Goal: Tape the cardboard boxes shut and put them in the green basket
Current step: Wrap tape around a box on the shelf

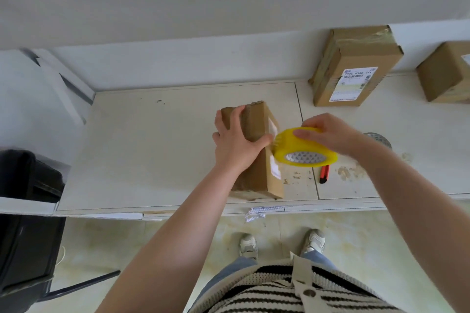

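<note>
Fingers of the left hand (235, 141) are spread and wrapped over the top of a cardboard box (256, 152), thumb pressed on its right upper edge, pinning it to the counter (157, 150). Fingers of the right hand (328, 133) are closed around a yellow tape roll (304, 151), held tilted just beside the box's right side, touching it near the thumb. The box lies lengthwise near the counter's front edge, about midway along it. A red utility knife (324, 173) lies on the counter under the roll. Two further cardboard boxes stand toward the back right: a labelled box (356, 66) against the back edge, and a partly cropped box (447, 73) at the right edge of the view.
</note>
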Demonstrator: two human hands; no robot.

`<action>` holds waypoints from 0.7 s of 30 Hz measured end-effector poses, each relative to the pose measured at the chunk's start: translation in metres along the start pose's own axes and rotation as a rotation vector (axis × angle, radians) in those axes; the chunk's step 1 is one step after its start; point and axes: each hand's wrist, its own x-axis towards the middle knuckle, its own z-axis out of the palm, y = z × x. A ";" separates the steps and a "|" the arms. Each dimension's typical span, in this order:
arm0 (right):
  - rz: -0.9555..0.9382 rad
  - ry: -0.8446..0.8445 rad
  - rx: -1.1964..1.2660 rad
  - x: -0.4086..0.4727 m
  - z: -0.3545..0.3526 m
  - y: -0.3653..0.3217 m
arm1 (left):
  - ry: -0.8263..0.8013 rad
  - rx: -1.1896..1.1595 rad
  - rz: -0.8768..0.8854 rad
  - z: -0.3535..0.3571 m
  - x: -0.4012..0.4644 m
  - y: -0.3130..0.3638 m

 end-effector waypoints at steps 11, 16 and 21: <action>0.115 0.130 -0.536 0.009 0.016 -0.091 | 0.016 -0.077 -0.191 0.001 -0.004 -0.022; 0.012 -0.006 -0.293 0.009 0.013 -0.101 | 0.095 -0.170 -0.125 -0.002 -0.015 -0.042; -0.038 0.097 -0.458 0.017 0.036 -0.114 | 0.070 -0.203 -0.184 -0.006 -0.012 -0.062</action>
